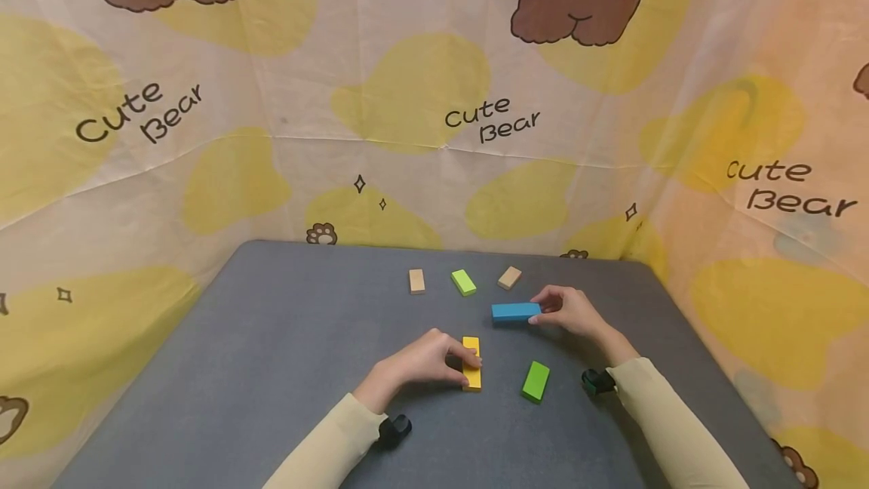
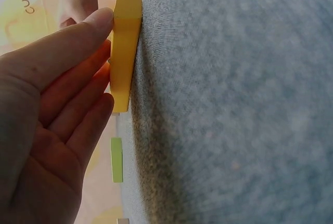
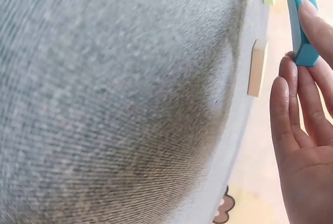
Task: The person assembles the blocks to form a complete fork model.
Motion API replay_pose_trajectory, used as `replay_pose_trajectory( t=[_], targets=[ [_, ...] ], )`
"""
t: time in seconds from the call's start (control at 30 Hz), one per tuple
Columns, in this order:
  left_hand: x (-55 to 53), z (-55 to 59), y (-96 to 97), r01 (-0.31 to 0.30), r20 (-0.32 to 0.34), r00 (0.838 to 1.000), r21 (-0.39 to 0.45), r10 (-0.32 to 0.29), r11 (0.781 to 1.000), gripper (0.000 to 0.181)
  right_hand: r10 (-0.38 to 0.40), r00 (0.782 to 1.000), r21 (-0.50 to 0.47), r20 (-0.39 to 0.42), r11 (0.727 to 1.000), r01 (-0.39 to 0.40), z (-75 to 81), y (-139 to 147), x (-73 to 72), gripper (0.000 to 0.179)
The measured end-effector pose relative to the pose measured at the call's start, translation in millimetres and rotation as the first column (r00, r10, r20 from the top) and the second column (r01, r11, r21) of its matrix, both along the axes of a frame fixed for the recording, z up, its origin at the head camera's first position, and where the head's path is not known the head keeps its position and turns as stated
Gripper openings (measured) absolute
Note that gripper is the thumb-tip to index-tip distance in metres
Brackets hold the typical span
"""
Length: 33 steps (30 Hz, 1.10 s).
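Note:
My left hand [image 1: 424, 359] pinches a yellow wooden block [image 1: 474, 378] near the middle of the table, thumb on one side and fingers on the other. In the left wrist view the yellow block [image 2: 125, 52] lies along the grey surface. My right hand [image 1: 575, 318] holds the right end of a long blue block [image 1: 511, 313] between thumb and fingers. In the right wrist view the blue block [image 3: 303, 24] appears raised off the table. Between the forearms lies a green block [image 1: 535, 381], touched by neither hand.
Along the back of the grey table [image 1: 305, 338] lie a tan block [image 1: 417, 281], a light green block [image 1: 464, 282] and a second tan block [image 1: 510, 278]. A printed bear curtain [image 1: 407, 164] hangs behind the table and along its sides.

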<state>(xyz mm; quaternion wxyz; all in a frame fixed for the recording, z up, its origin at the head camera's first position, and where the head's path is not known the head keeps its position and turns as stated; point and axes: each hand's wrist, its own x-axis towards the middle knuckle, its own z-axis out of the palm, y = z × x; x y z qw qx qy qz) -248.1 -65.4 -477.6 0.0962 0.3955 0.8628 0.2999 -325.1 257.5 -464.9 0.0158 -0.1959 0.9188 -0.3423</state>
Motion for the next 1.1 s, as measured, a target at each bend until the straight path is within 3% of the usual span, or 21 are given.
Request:
replay_pose_trajectory(
  t=[0.6,1.1],
  targets=[
    [-3.1,-0.6,0.9,0.005,-0.003,1.000,0.002,-0.005,1.000,0.031,0.060,0.998,-0.012,-0.021,0.998,-0.060,12.5,-19,6.2,0.032],
    [-2.5,-1.9,0.7,0.014,-0.022,1.000,0.006,-0.013,1.000,0.031,0.086,0.996,0.020,0.022,0.996,-0.086,14.9,-33,8.3,0.034]
  ],
)
